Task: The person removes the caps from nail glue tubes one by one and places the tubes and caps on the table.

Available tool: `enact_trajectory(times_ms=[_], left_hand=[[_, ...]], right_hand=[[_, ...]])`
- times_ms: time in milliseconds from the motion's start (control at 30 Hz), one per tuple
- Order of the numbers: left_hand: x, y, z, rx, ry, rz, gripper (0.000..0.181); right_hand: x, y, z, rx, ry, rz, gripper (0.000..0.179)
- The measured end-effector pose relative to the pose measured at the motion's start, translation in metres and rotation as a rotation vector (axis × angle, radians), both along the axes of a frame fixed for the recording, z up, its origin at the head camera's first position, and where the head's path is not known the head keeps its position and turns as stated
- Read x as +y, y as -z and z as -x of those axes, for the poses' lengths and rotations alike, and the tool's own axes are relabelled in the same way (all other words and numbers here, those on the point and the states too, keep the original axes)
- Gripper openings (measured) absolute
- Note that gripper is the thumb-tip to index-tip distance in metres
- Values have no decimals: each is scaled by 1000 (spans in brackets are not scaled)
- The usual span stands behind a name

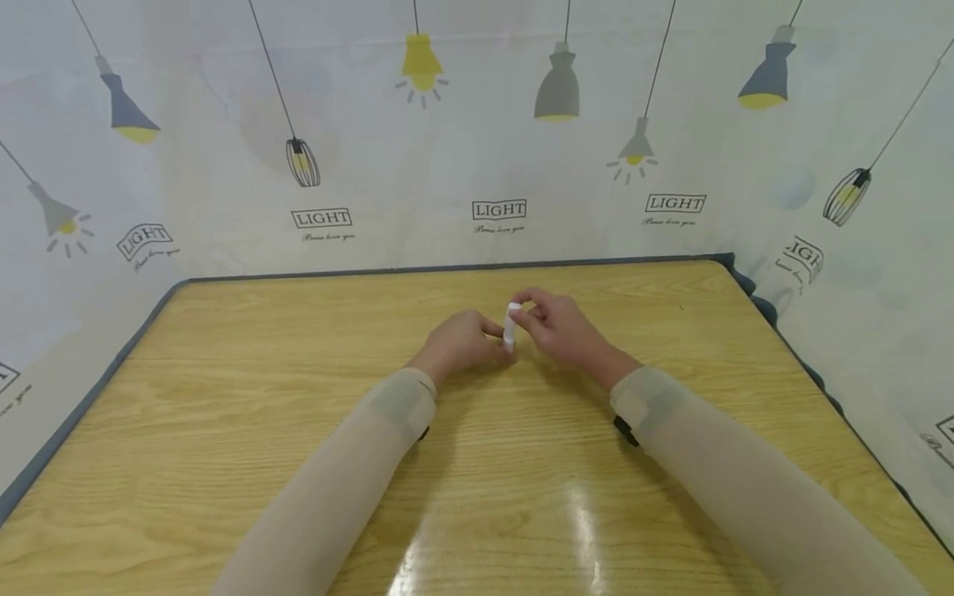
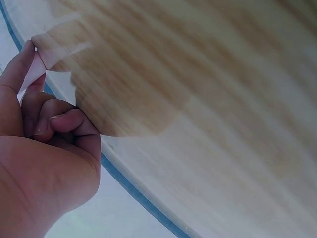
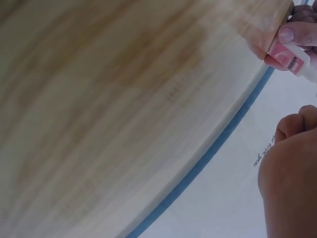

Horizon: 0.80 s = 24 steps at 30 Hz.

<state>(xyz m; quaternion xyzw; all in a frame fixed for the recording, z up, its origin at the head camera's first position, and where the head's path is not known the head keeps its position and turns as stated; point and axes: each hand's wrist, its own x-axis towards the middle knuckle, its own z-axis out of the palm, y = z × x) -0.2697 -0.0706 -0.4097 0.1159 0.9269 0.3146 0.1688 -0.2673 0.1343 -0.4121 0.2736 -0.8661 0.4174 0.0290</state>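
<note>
A small white bottle point(image 1: 510, 326) stands upright between the two hands near the far side of the table. My left hand point(image 1: 465, 339) grips its lower part between thumb and fingers. The thumb and forefinger of my right hand point(image 1: 561, 329) pinch the white cap point(image 1: 514, 306) at the top. Seen from the right wrist, the bottle point(image 3: 292, 58) carries a pink label with small dark print, and its cap end runs out of frame. In the left wrist view the left hand point(image 2: 54, 144) has its other fingers curled, and most of the bottle is hidden behind it.
The wood-grain table point(image 1: 283, 414) has a dark blue edging along its far and side edges. A pale curtain point(image 1: 417, 165) printed with hanging lamps and the word LIGHT surrounds it. Light reflects off the tabletop near the front.
</note>
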Motion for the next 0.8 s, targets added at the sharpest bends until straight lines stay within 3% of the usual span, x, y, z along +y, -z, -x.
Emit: enact_trajectory(times_ms=[367,800], left_hand=[[0,1,0,0,5,-2,45],[1,0,-1,9,-2,13,46]], right_hand=[[0,1,0,-60,55,51,23],[3,1,0,20,147,34,21]])
